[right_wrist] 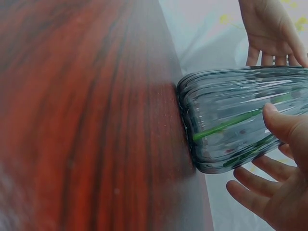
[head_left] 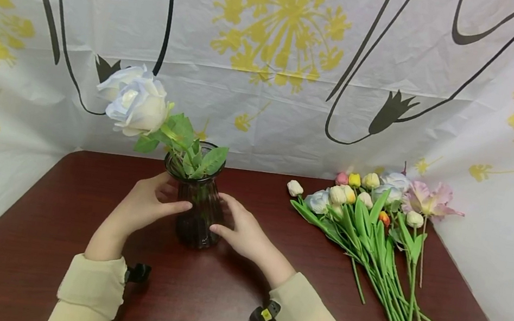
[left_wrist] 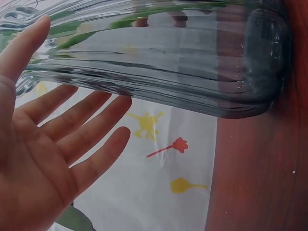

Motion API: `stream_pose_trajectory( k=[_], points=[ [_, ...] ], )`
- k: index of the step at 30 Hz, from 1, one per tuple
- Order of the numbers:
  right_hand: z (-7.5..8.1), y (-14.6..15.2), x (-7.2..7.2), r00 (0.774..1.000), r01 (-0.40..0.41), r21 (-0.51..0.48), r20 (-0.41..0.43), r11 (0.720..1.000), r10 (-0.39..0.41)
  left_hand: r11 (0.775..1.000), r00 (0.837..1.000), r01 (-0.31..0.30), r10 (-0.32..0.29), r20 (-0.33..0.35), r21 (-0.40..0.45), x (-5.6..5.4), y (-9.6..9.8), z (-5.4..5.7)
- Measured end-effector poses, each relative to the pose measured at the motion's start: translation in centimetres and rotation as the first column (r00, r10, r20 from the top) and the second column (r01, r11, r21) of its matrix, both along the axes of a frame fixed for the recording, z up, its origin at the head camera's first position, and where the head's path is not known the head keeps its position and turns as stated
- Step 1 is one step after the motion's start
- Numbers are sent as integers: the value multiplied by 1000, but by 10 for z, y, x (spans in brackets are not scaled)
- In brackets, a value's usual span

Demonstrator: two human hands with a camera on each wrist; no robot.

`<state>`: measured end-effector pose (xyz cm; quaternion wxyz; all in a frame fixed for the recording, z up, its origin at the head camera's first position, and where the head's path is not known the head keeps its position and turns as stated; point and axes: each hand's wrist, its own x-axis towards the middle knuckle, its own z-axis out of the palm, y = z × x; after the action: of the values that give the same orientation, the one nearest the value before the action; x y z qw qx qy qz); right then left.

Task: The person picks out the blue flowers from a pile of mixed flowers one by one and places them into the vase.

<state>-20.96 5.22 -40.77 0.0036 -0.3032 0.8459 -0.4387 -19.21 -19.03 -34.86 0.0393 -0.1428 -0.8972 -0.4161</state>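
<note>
A dark tinted glass vase (head_left: 200, 213) with vertical ribs stands upright on the table. In it is a pale blue-white rose (head_left: 139, 103), its bloom leaning left over the rim; the green stem (right_wrist: 226, 124) shows through the glass. My left hand (head_left: 150, 203) is at the vase's left side, fingers fairly straight, with fingertips at the glass in the left wrist view. On the other side, my right hand (head_left: 244, 231) has its thumb across the front of the glass and its spread fingers reaching behind. Part of the left fingers is hidden behind the vase in the head view.
Artificial flowers (head_left: 368, 214) lie in a loose pile on the right of the dark red table (head_left: 216, 308), mostly tulips, stems toward me. Behind the table hangs a white cloth (head_left: 274, 108) with printed yellow and black flowers.
</note>
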Motion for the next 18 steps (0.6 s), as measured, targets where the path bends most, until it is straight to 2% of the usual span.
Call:
stream_pose_trajectory(
  k=[8, 18],
  points=[
    [1, 0, -1, 1000, -2, 20, -5, 1000, 2, 1000, 1000, 4, -4, 4, 10, 0, 1, -1],
    [14, 6, 3, 999, 23, 126, -29, 992, -19, 1000, 1000, 13, -13, 12, 26, 1, 2, -1]
  ],
)
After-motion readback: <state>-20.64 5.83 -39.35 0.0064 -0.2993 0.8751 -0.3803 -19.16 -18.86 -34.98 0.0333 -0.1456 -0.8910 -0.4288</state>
